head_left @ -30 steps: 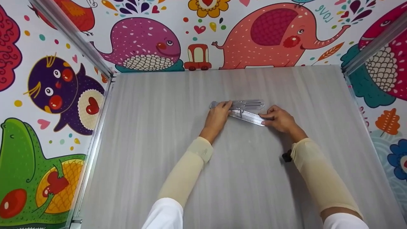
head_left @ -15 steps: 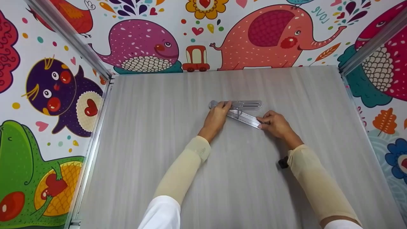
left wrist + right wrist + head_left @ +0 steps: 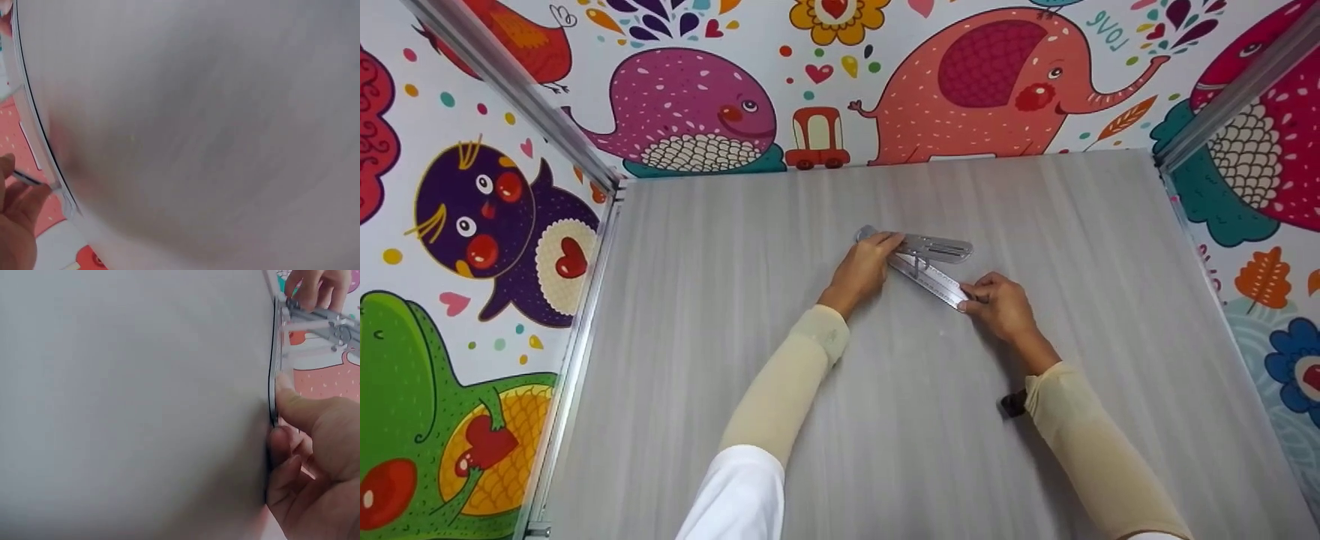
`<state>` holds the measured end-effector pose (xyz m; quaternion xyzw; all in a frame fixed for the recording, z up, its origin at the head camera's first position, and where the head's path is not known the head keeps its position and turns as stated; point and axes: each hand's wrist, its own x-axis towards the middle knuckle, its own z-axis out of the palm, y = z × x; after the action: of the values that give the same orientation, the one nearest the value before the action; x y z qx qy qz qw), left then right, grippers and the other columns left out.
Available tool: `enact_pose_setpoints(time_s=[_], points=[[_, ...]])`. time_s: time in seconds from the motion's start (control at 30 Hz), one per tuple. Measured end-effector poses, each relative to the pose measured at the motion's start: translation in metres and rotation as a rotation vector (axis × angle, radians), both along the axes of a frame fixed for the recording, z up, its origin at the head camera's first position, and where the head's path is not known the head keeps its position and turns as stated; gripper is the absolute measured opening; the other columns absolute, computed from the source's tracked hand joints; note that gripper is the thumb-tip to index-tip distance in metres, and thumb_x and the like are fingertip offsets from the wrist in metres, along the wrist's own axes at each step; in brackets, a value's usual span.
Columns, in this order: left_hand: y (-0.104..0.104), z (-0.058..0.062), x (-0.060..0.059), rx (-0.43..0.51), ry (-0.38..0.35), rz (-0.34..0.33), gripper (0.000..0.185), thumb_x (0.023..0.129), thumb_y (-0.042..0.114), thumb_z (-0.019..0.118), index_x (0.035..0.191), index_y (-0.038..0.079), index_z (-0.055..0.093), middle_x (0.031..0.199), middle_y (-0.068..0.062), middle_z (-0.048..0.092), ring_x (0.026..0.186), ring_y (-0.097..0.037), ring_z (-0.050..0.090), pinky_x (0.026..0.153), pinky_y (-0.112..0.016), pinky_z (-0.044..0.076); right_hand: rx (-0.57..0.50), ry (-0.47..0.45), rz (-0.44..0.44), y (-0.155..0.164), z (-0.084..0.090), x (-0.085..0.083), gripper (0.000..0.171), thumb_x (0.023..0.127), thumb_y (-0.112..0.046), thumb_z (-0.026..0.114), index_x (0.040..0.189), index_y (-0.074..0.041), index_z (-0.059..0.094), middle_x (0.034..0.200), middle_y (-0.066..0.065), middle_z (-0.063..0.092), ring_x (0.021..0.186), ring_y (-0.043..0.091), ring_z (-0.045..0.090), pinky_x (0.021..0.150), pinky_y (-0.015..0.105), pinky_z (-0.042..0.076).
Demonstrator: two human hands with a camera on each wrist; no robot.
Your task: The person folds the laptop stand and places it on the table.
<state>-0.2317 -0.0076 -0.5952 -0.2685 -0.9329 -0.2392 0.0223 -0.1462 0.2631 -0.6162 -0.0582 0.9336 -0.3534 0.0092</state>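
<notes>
**A:** From the head view, where is the folding ruler (image 3: 924, 262)?

**B:** In the middle of the desk (image 3: 735, 300), lying flat. The left hand (image 3: 861, 271) presses its fingers on the end with the joint. The right hand (image 3: 996, 304) pinches the tip of the lower arm.

**A:** What does the left wrist view show?

**B:** Mostly blurry desk (image 3: 197, 124). The left hand (image 3: 17, 225) sits at the corner, its hold unclear.

**A:** And the right wrist view?

**B:** The right hand (image 3: 315, 461) curls around the ruler's (image 3: 315, 318) near end.

**A:** How should the arm swing well?

**B:** I think hold the joint down hard and move the tip slowly, flat on the desk.
</notes>
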Motion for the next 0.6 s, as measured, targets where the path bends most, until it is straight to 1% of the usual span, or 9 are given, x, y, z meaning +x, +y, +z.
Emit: enact_pose_setpoints(time_s=[0.13, 0.3, 0.43, 0.6], points=[[-0.002, 0.002, -0.011, 0.054, -0.063, -0.040, 0.044, 0.099, -0.003, 0.055, 0.139, 0.012, 0.064, 0.137, -0.006, 0.066, 0.129, -0.018, 0.062, 0.108, -0.029, 0.048, -0.038, 0.010, -0.067, -0.012, 0.000, 0.009, 0.040, 0.078, -0.011, 0.087, 0.116, -0.002, 0.076, 0.104, 0.019, 0.069, 0.099, 0.036, 0.065, 0.090, 0.049, 0.050], [-0.004, 0.003, -0.025, 0.130, -0.163, -0.057, 0.043, 0.098, -0.003, 0.058, 0.135, 0.014, 0.068, 0.135, -0.002, 0.069, 0.127, -0.015, 0.062, 0.109, -0.028, 0.047, -0.028, 0.046, -0.145, -0.031, -0.001, 0.022, 0.039, 0.075, -0.013, 0.089, 0.111, -0.004, 0.078, 0.100, 0.018, 0.071, 0.095, 0.036, 0.068, 0.085, 0.049, 0.052], [-0.002, 0.006, -0.033, 0.167, -0.258, -0.050, 0.047, 0.094, -0.006, 0.057, 0.133, 0.017, 0.070, 0.134, 0.001, 0.070, 0.126, -0.013, 0.062, 0.110, -0.029, 0.046, -0.014, 0.062, -0.206, -0.045, -0.002, 0.033, 0.039, 0.075, -0.016, 0.090, 0.110, -0.006, 0.079, 0.098, 0.017, 0.072, 0.091, 0.035, 0.069, 0.081, 0.050, 0.053], [0.002, 0.013, -0.039, 0.153, -0.353, -0.025, 0.052, 0.090, -0.010, 0.054, 0.129, 0.020, 0.072, 0.131, 0.003, 0.071, 0.122, -0.011, 0.063, 0.109, -0.030, 0.047, 0.012, 0.067, -0.281, -0.058, -0.004, 0.042, 0.040, 0.075, -0.022, 0.091, 0.111, -0.008, 0.080, 0.097, 0.016, 0.073, 0.091, 0.035, 0.071, 0.079, 0.051, 0.054]])
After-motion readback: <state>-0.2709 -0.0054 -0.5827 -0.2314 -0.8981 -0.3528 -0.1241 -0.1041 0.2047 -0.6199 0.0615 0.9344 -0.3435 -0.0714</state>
